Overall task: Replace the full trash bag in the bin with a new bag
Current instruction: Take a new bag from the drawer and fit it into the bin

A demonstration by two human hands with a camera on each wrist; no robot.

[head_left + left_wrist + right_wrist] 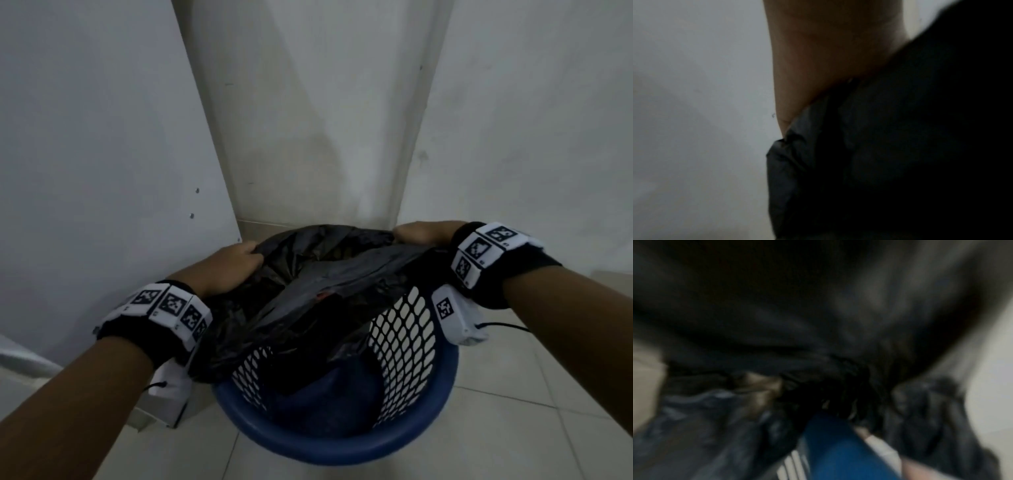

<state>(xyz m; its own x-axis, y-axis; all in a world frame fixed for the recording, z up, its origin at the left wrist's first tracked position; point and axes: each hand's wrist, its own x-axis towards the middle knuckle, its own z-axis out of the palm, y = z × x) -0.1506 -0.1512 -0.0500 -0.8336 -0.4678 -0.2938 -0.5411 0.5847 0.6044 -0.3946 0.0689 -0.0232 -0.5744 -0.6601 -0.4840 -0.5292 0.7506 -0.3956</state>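
Note:
A blue mesh-walled bin (342, 442) stands on the tiled floor in a corner. A black trash bag (308, 291) lies bunched over its far rim and hangs partly inside. My left hand (236, 263) grips the bag's edge at the far left of the rim. My right hand (421, 231) grips the bag's edge at the far right. In the left wrist view the hand (828, 56) presses against dark plastic (900, 146). The right wrist view is blurred, showing black plastic (777, 313) above a strip of the blue bin (838, 447).
White walls (325, 120) close in behind the bin. A white panel (102, 154) stands close on the left, with a white box-like object (168, 404) at its foot. Pale floor tiles (548, 394) spread to the right and front.

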